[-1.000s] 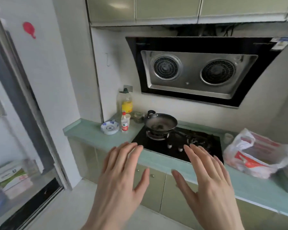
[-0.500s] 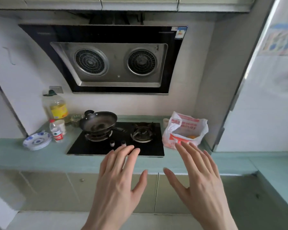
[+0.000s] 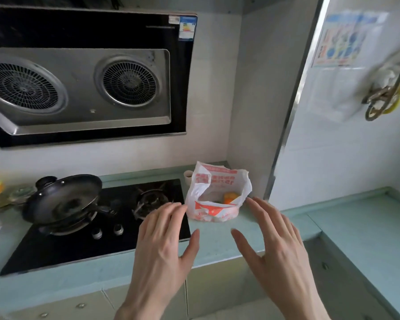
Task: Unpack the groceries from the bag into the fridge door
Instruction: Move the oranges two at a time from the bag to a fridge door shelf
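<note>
Head view: bag (image 3: pixel 217 199) nearer than before, hands (image 3: pixel 164 241) flanking it

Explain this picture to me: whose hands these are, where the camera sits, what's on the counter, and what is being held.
There is no machine here. A person wears a camera on the head, looking forward and down at their own hands. The left hand and right hand hover open, holding nothing, in front of a plastic bag standing on the green counter. Something orange shows inside the bag. Left of it is a black stove with a pan on one burner, under an extractor hood.
</note>
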A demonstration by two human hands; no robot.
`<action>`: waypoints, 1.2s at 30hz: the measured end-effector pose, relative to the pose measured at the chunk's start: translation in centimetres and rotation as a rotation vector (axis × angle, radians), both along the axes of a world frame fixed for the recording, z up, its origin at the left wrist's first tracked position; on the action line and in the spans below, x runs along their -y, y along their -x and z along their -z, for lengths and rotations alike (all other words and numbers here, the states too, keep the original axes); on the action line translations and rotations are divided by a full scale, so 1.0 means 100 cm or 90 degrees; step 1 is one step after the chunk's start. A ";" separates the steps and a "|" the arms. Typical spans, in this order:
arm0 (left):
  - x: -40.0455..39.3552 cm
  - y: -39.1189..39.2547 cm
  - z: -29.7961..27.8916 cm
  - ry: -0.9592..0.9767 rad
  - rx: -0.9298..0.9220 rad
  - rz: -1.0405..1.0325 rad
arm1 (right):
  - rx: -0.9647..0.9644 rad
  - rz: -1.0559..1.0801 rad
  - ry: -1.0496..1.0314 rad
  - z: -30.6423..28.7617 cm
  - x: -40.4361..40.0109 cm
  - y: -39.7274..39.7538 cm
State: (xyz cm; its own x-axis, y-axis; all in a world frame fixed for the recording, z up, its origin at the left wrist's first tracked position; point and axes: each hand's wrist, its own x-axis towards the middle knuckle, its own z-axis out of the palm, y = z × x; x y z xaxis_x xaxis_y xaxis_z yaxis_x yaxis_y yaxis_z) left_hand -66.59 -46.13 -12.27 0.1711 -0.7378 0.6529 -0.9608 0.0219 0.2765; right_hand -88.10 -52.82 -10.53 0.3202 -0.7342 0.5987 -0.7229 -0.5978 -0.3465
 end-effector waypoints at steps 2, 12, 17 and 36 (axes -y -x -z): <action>0.028 -0.008 0.001 0.005 -0.006 0.013 | 0.009 0.006 -0.005 -0.001 0.026 -0.010; 0.134 -0.044 0.018 -0.027 -0.037 0.070 | -0.035 0.049 -0.017 0.008 0.133 -0.052; 0.161 -0.054 0.027 -0.053 -0.065 0.099 | -0.035 0.065 -0.045 0.019 0.158 -0.062; 0.297 -0.039 0.055 -0.109 -0.238 0.198 | 0.073 -0.019 -0.200 0.062 0.286 -0.085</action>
